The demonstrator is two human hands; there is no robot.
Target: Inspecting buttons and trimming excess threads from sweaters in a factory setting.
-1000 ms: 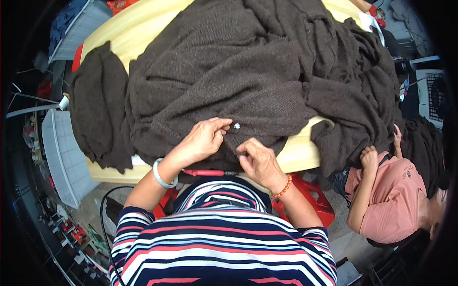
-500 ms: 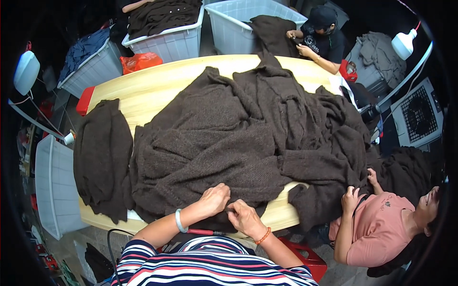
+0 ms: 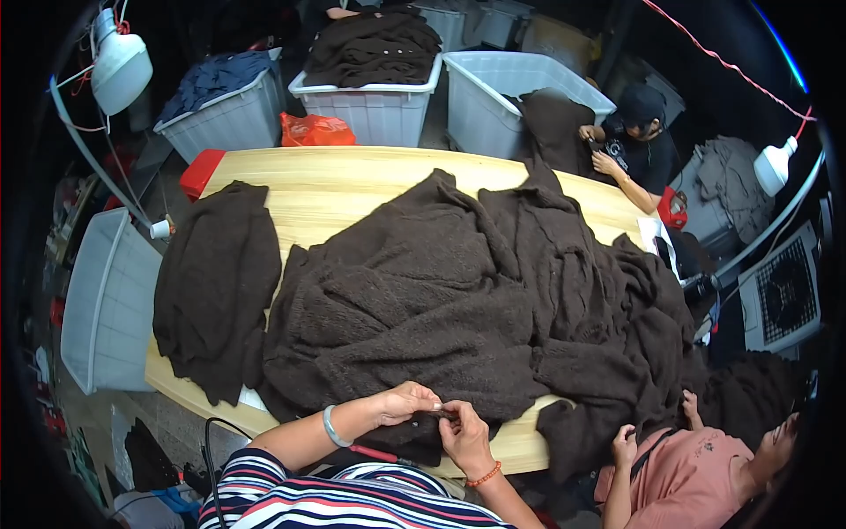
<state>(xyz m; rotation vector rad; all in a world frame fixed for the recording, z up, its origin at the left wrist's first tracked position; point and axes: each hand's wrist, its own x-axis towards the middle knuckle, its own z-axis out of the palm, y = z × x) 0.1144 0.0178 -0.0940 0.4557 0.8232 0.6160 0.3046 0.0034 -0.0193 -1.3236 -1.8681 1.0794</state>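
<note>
At the near edge of the table, my left hand (image 3: 405, 404) and my right hand (image 3: 465, 432) meet at the fingertips in a pinch. Whatever is between them is too small to make out. Under and around them spreads a large dark brown knitted garment (image 3: 405, 326), rumpled, its near edge hanging towards my lap. Just below my left wrist lies a slim red-handled tool (image 3: 374, 454), partly hidden by my arm.
A folded brown knit (image 3: 216, 291) lies on the light wooden table (image 3: 335, 194) at left. Plastic bins (image 3: 366, 110) stand beyond. One co-worker (image 3: 679, 476) at the right handles brown cloth; another (image 3: 648, 141) sits at the far right. Lamps (image 3: 122, 70) hang at both sides.
My two hands have come together, fingertips now meeting where they were slightly apart. The view has tilted up, so more of the far bins shows. The near co-worker's hand has shifted.
</note>
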